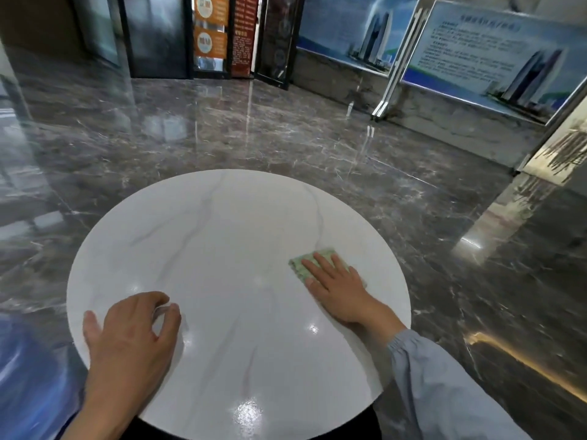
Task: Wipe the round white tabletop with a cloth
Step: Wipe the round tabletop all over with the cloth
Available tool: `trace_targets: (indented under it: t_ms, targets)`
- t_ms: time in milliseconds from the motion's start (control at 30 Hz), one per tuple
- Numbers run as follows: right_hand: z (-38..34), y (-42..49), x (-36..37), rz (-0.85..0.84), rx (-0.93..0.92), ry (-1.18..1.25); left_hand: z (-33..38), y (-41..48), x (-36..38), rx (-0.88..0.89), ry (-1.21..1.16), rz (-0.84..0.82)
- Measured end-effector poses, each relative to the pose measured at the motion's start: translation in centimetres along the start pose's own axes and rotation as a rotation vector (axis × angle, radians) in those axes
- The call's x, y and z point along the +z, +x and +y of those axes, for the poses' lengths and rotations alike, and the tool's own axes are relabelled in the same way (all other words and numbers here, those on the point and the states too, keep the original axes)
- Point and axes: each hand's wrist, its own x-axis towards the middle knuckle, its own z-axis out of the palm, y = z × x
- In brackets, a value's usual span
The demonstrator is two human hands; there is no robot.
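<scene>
A pale green cloth (pixel 300 265) is being pressed flat onto the round white tabletop (pixel 222 242) by the right hand (pixel 336 287). The fingers (pixel 317 268) are being held straight and spread on top of the cloth, so the hand is open and nothing is being gripped. The cloth is being covered in part by the hand, with its far and left edges showing beyond the fingertips. It is lying on the right side of the tabletop, a little in from the rim.

The left hand (pixel 127 338) is being rested on the near left part of the tabletop. Its fingers are loosely bent with the fingertips touching the surface, the thumb is being held out toward the rim, and nothing is being held in it.

The right forearm is being covered by a light grey-blue sleeve (pixel 438 392) gathered at the wrist. The tabletop is glossy, with faint grey veins, and ceiling lights are being reflected in it.

The table is being surrounded by a polished dark marble floor (pixel 286 128). Further off, large display boards (pixel 495 55) showing tall buildings are being leaned along the right wall, and an orange sign (pixel 211 27) is being displayed by dark glass doors at the back.
</scene>
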Motion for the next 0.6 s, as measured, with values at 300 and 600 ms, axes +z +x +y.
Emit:
trace_targets:
  t_ms: [300, 600]
  targets:
    - [6.2, 8.7, -3.9, 0.009, 0.38, 0.075, -1.1, 0.1, 0.7, -0.003, -0.126, 0.128]
    - [-5.4, 19.1, -4.9, -0.056, 0.102, 0.035, -2.0, 0.3, 0.9, 0.053, -0.285, 0.209]
